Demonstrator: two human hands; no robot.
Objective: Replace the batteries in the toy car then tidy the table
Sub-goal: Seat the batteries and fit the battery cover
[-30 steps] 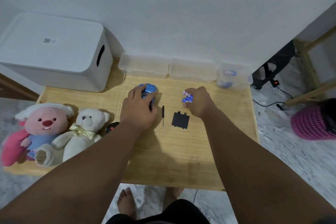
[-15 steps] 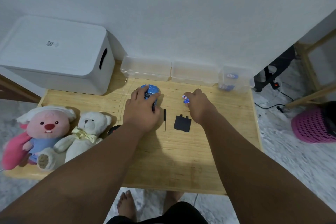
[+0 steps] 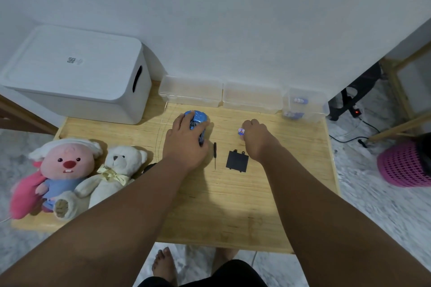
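Clasping the toy car [image 3: 195,121], left hand [image 3: 185,141]; right hand [image 3: 256,140] pinches batteries [image 3: 241,131], labels unreadable.

1. This is a room in a home, seen from above a low wooden table [image 3: 233,205] set against a plain white wall.
2. Two plush toys [image 3: 77,175] sit on the table beside a white storage box [image 3: 77,72].
3. The person's bare feet [image 3: 163,265] rest on a marble-patterned floor, with a pink basket [image 3: 403,165] nearby.
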